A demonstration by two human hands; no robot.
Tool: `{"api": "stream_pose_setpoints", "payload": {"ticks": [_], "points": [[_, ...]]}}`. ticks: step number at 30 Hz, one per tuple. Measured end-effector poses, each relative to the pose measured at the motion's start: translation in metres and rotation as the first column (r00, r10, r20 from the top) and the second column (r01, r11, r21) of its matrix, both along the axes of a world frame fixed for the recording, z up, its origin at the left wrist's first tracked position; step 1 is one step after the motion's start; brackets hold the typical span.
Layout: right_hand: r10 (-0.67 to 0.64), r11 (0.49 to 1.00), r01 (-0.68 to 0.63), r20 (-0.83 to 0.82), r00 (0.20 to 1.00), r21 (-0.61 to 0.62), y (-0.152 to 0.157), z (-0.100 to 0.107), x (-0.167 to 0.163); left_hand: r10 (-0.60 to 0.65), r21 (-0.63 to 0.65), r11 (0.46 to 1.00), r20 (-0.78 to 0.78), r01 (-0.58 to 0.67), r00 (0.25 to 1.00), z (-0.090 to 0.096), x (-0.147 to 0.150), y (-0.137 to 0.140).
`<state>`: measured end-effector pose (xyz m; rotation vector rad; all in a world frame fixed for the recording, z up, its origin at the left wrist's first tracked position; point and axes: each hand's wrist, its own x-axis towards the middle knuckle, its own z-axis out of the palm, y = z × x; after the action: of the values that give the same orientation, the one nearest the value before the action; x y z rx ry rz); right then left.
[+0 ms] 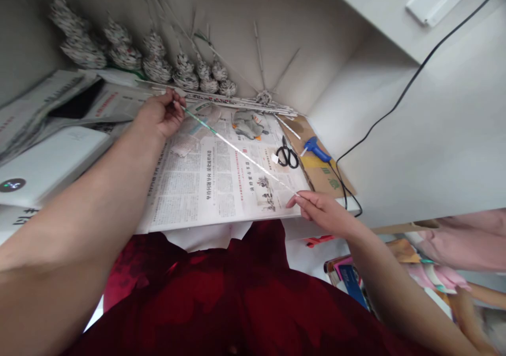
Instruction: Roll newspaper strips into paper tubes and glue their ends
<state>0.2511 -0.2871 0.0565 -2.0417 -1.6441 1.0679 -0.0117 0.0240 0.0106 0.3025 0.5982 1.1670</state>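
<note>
A white box (59,158) lies by the left edge of the tabletop (221,223). Woven gourds (158,63) line the back edge. The left hand (168,111), towards the back, pinches the green end of a paper stick (241,153). This slants over newspaper (190,182), with flat, open room down to the front edge. Scissors (288,156) lie right of it. The right hand (320,208) pinches the stick's thin end near the front right corner. A glue gun (316,149) rests on cardboard (336,185) along the right edge.
</note>
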Motion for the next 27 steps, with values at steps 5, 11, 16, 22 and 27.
{"api": "stream_pose_setpoints", "payload": {"ticks": [5, 11, 16, 22, 27], "points": [[-0.03, 0.982, -0.071, -0.524, 0.851, -0.172, -0.003, -0.008, 0.013, -0.041, 0.045, 0.998, 0.059, 0.039, 0.997, 0.003, 0.0, -0.001], [-0.066, 0.972, -0.06, -0.506, 0.86, -0.228, 0.003, -0.015, -0.006, -0.048, 0.05, 0.998, 0.061, 0.045, 0.997, 0.002, -0.001, 0.003], [-0.005, 0.99, -0.012, 0.117, 0.993, 0.142, 0.017, -0.014, -0.026, -0.039, 0.044, 0.998, 0.039, 0.037, 0.998, 0.0, 0.001, 0.004], [0.02, 1.0, -0.02, -0.139, 0.99, 0.005, 0.017, -0.019, -0.022, -0.04, 0.017, 0.999, 0.03, 0.04, 0.999, -0.002, 0.001, 0.006], [0.006, 0.999, -0.015, -0.247, 0.969, -0.036, 0.023, -0.019, -0.027, -0.029, -0.004, 1.0, 0.003, 0.029, 1.0, -0.001, 0.004, 0.003]]}}
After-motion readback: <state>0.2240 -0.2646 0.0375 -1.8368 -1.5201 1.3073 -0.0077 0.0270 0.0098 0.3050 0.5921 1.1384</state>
